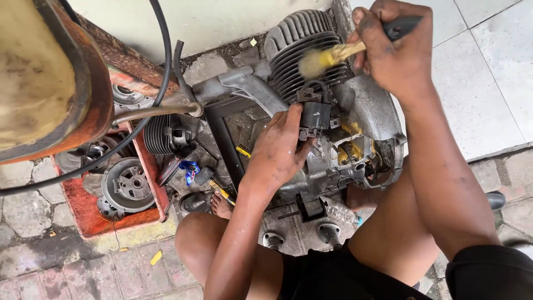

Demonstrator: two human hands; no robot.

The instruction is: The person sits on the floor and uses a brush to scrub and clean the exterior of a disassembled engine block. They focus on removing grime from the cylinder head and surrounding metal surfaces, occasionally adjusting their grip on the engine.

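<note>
Right hand [397, 50] fist-gripped black-handled yellow-bristle brush [333, 55] against grey finned cylinder [300, 50]; left hand [280, 147] fingers pinched black ignition coil [315, 114]

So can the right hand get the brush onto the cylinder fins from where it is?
Probably yes: the right hand holds the brush with its bristles already at the fins; nothing lies between them.

A red tray [83, 214] of engine parts, including a round flywheel [127, 186], sits on the stone floor [33, 261]. A rusty tank [50, 78] and black hose [164, 50] hang above it.
</note>
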